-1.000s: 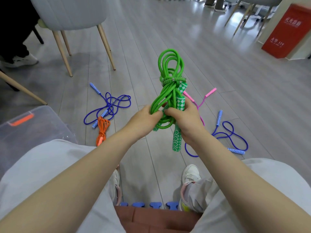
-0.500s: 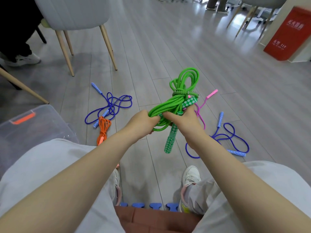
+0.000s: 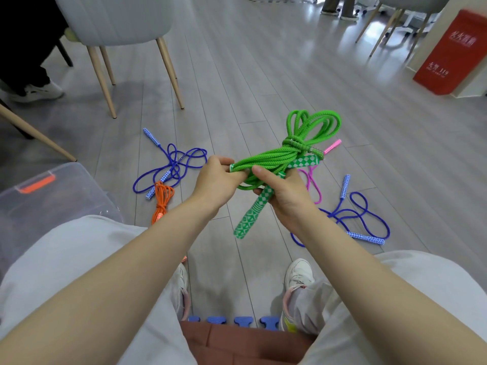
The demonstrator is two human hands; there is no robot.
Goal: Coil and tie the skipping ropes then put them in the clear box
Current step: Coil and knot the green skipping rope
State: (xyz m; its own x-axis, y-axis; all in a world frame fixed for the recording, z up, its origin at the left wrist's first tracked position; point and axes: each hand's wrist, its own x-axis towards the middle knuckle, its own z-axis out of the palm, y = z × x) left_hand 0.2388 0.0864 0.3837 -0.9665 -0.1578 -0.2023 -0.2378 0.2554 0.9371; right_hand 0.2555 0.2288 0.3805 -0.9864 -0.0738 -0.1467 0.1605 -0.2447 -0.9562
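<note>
Hands meet at mid-frame over the floor: the left hand (image 3: 220, 180) pinches one end of the coiled green rope (image 3: 279, 160), while the right hand (image 3: 286, 192) curls round the bundle and its checked green handle (image 3: 251, 214), which slants down toward lower centre. Left of the knees sits the clear box (image 3: 55, 196). Beyond lie an orange rope (image 3: 162, 197), two blue ropes (image 3: 175, 164) (image 3: 355, 217) and a pink rope (image 3: 315, 185). A chair (image 3: 118, 22) stands upper left.
</note>
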